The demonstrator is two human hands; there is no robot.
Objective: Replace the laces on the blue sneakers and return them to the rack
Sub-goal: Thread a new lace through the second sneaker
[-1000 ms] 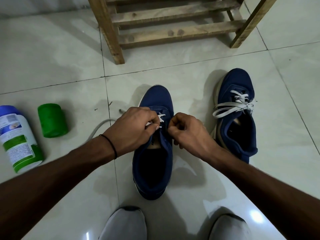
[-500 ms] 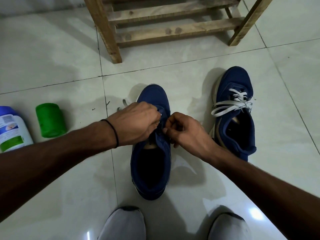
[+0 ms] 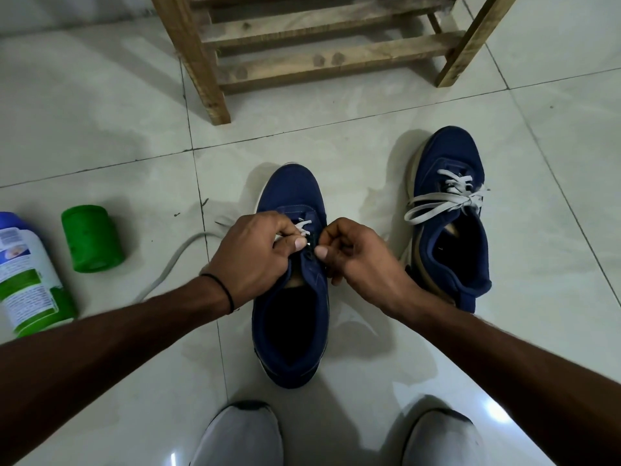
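Here, the floor (image 3: 100,112) is glossy pale tile, crossed by thin dark grout lines and bright with lamp glare near the bottom edge. A strip of pale wall (image 3: 50,8) shows at the top left corner. The near sneaker (image 3: 290,314), blue, stands on the tile in the middle, toe pointing away from the person, mouth open, with a white lace (image 3: 304,226) threaded only near its toe end. The left hand (image 3: 248,257), a black band (image 3: 225,292) at its wrist, has its grip closed on that lace, thumb and fingers pinching it just above the tongue. The right hand (image 3: 363,260) is clenched too, its thumb and curled fingers pinching that sneaker's right eyelet edge. A pale lace strand (image 3: 174,260) trails over the tile to the left of the near sneaker. To its right, a little farther off, lies the 2nd sneaker (image 3: 450,240), laced in white with a loose bow. Beyond the near sneaker stands the slatted wooden rack (image 3: 336,58). Well to its left are a green roll (image 3: 92,238) and, farther left, a white bottle (image 3: 30,280) with a green band. Nearer than the sneaker, 2 white shoe toes (image 3: 242,435) show at the bottom edge.
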